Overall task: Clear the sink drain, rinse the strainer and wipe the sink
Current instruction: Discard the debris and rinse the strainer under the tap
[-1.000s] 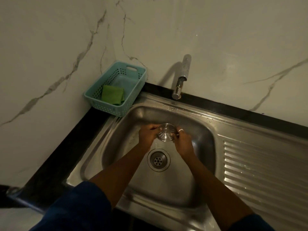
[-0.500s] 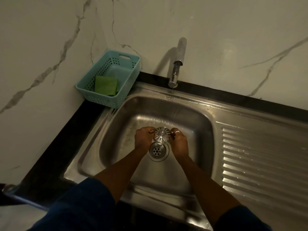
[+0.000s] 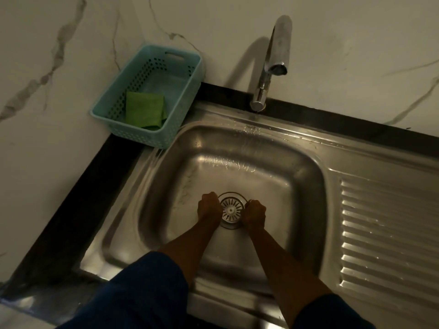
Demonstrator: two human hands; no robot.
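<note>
Down in the basin: the round slotted steel strainer [image 3: 231,209] sits over the drain opening at the centre of the stainless steel sink [image 3: 306,167], seemingly seated or very nearly so; light is dim and I cannot tell whether its rim is fully home. Left hand [image 3: 209,207] is at the strainer's 9 o'clock, right hand [image 3: 255,213] at its 3 o'clock, both touching or just beside the rim, knuckles up. Fingers of both hands are curled under and pressed together; their tips are hidden beneath the hands, so whether they pinch the rim or only press on it cannot be told. A small ring-like glint shows on the right hand near the strainer's edge. The strainer is a disc with no long axis; its central knob faces up toward the camera, lying directly between the two hands, about equally near each. Judgement: the strainer is being set back into the drain, so the wipe is likely what remains, and the folded green cloth [image 3: 145,109] lies well apart at about 11 o'clock from the drain, inside the perforated teal plastic basket [image 3: 187,91] on the black counter edge [image 3: 78,200]. The left hand is nearer it. The chrome tap [image 3: 273,65] stands at 12 o'clock; no stream visible. Count: one strainer, one cloth, one basket, one tap, two hands. Water droplets on the sink's far wall.
</note>
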